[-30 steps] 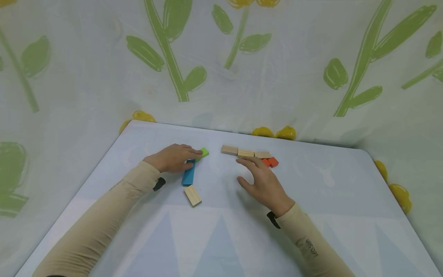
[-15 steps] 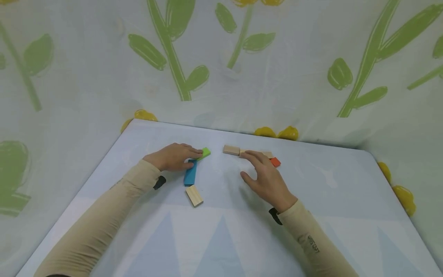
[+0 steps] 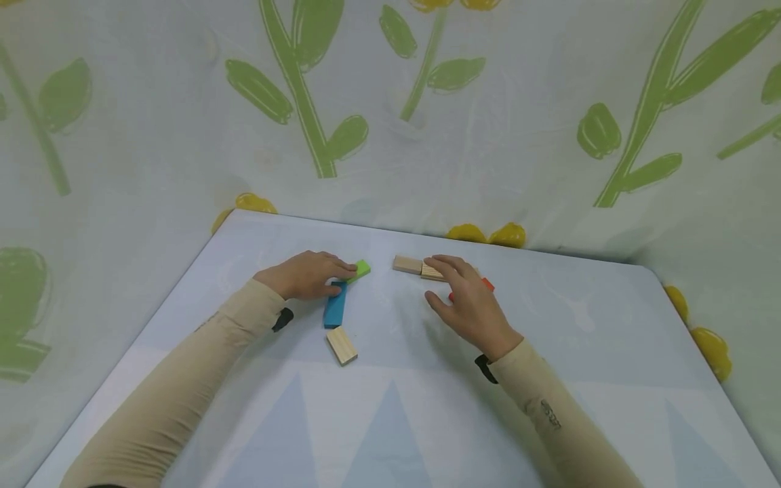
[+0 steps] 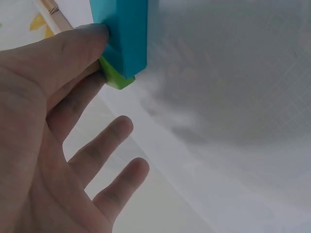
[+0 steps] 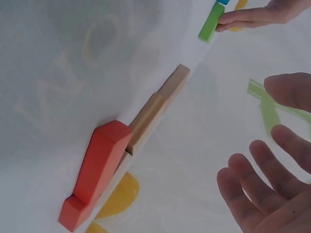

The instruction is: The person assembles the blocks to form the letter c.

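My left hand lies with its fingertips on a green block and its thumb against a blue block. In the left wrist view the thumb meets the side of the blue block, and the other fingers are spread. My right hand, fingers apart, is over two red blocks and partly hides them. The right wrist view shows the larger red block and a smaller red block beside a row of plain wooden blocks. Nothing sits between those right fingers.
Nearer the person, a plain wooden block lies at the front end of the blue one. The white table backs onto a wall printed with green leaves. A gap separates the green block from the wooden row.
My right hand has shifted slightly forward and right, covering more of the red blocks. A bit of red now shows between its thumb and forefinger. The left hand stays put.
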`<state>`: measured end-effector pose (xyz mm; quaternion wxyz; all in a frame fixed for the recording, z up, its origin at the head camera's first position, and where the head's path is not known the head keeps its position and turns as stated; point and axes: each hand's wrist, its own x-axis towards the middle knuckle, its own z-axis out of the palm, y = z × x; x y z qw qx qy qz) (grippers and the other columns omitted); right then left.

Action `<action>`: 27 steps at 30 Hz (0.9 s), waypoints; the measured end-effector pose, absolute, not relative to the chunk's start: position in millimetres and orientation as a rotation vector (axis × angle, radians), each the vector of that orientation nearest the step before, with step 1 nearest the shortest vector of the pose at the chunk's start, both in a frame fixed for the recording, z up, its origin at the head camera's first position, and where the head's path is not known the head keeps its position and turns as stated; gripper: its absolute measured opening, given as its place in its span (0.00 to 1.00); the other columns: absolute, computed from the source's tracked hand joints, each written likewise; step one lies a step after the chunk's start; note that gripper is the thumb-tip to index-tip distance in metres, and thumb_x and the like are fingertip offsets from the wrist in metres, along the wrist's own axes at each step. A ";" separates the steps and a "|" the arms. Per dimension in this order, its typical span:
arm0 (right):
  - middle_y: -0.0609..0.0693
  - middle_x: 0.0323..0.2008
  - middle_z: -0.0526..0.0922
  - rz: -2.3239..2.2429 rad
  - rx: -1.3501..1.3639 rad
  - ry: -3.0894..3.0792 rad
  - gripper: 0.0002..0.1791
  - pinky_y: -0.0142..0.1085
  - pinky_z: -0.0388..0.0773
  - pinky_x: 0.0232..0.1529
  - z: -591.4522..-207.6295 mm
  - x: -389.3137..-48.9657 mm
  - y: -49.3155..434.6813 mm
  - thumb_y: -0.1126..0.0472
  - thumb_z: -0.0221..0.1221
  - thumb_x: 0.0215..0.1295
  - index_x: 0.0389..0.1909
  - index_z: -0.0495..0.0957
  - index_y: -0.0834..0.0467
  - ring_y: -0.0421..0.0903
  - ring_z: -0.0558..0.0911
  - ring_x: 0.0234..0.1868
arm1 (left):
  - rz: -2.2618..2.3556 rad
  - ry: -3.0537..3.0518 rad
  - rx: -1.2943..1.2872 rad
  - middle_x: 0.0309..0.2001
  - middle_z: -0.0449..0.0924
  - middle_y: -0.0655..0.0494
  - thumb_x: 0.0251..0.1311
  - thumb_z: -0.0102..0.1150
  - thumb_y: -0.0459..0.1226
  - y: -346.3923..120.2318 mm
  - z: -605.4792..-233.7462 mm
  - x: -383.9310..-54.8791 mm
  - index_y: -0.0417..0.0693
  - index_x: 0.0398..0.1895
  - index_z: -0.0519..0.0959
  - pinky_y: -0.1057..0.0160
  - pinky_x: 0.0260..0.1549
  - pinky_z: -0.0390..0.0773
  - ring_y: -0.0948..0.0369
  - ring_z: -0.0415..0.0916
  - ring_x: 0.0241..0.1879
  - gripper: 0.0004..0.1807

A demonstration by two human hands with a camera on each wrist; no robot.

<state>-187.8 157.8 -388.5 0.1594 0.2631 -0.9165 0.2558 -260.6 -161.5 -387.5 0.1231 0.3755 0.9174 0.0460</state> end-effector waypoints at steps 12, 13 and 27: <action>0.56 0.62 0.77 0.612 0.821 -2.591 0.31 0.48 0.78 0.60 -391.9 -208.0 148.5 0.63 0.70 0.62 0.67 0.74 0.58 0.54 0.76 0.62 | 0.151 2.668 1.083 0.71 0.70 0.52 0.69 0.64 0.39 -161.6 -386.6 -260.5 0.45 0.70 0.74 0.44 0.68 0.66 0.47 0.65 0.71 0.28; 0.56 0.62 0.77 0.603 0.824 -2.595 0.31 0.48 0.79 0.59 -392.4 -209.6 147.5 0.62 0.70 0.62 0.66 0.74 0.58 0.54 0.77 0.62 | 0.154 2.667 1.085 0.71 0.70 0.52 0.69 0.64 0.39 -161.5 -386.7 -260.6 0.45 0.70 0.74 0.44 0.68 0.66 0.47 0.65 0.71 0.28; 0.55 0.60 0.79 0.551 0.822 -2.700 0.29 0.45 0.78 0.61 -399.8 -235.4 134.6 0.64 0.69 0.63 0.66 0.75 0.58 0.53 0.79 0.60 | 0.142 2.664 1.108 0.70 0.72 0.53 0.67 0.66 0.39 -162.5 -386.8 -263.7 0.47 0.69 0.75 0.45 0.68 0.67 0.47 0.67 0.70 0.27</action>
